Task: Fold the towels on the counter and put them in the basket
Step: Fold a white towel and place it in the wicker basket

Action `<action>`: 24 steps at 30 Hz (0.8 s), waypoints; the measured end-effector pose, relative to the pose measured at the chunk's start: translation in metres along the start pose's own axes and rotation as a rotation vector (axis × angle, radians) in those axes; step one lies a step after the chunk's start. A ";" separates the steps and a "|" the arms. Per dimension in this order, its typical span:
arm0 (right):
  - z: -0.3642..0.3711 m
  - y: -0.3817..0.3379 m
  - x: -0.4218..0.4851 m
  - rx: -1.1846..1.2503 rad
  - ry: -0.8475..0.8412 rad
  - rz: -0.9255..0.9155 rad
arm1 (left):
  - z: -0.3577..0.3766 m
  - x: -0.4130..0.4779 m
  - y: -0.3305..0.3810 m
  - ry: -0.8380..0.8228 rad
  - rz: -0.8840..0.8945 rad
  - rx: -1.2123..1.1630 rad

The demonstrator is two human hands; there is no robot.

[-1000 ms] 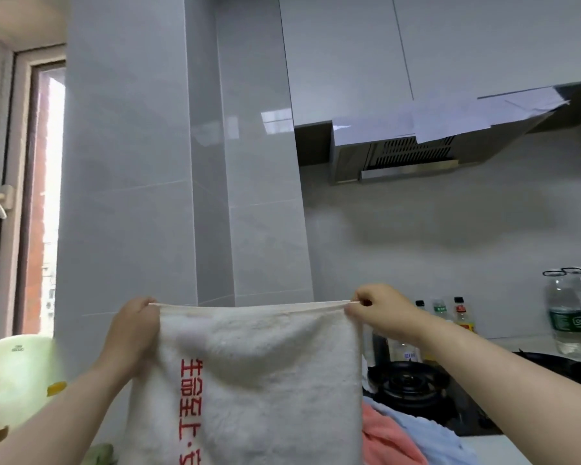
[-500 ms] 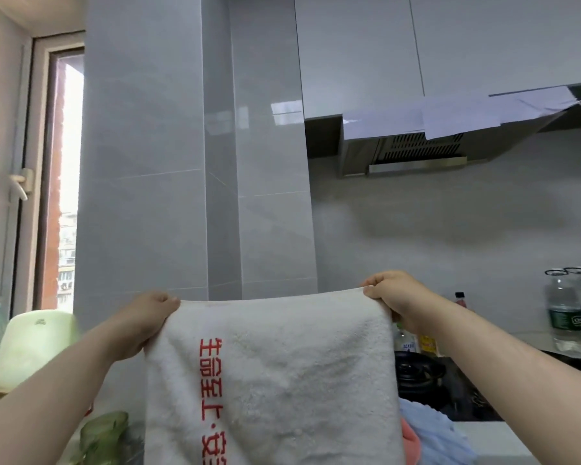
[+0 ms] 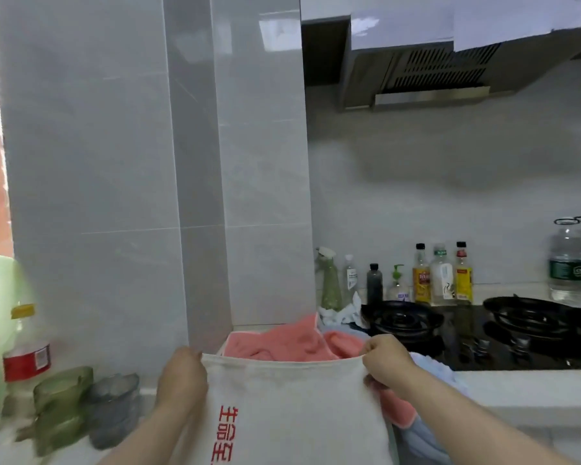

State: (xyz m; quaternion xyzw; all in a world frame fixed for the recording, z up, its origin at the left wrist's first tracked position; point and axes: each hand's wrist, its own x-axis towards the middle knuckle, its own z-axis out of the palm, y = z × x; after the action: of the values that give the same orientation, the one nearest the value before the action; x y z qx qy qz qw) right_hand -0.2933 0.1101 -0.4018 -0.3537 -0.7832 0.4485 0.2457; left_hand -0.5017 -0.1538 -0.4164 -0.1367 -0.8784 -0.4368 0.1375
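The white towel [image 3: 299, 407] is held up in front of the counter [image 3: 524, 391].
From here I see it hanging near the camera (red lettering down its left side), top edge stretched level. A pink towel [image 3: 282, 340] lies heaped just behind it, left of the stove [image 3: 483, 333]. The left hand [image 3: 182, 377] and right hand [image 3: 388, 360] each pinch a top corner.

Behind held towel [image 3: 292, 414], towel pile [image 3: 282, 344]; stove [image 3: 463, 333] right, bottles [image 3: 443, 275] behind it

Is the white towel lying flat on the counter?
No, the left hand and right hand hold the white towel up by its top corners.
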 end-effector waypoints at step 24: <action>0.084 0.070 -0.015 -0.552 -0.353 -0.636 | 0.053 -0.027 -0.043 -0.530 0.426 0.248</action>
State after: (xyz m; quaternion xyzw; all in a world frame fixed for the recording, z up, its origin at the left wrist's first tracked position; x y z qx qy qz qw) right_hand -0.3196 0.0781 -0.5039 -0.0662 -0.9730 0.1787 0.1305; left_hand -0.4983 -0.1399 -0.4886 -0.4076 -0.8816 -0.2378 0.0084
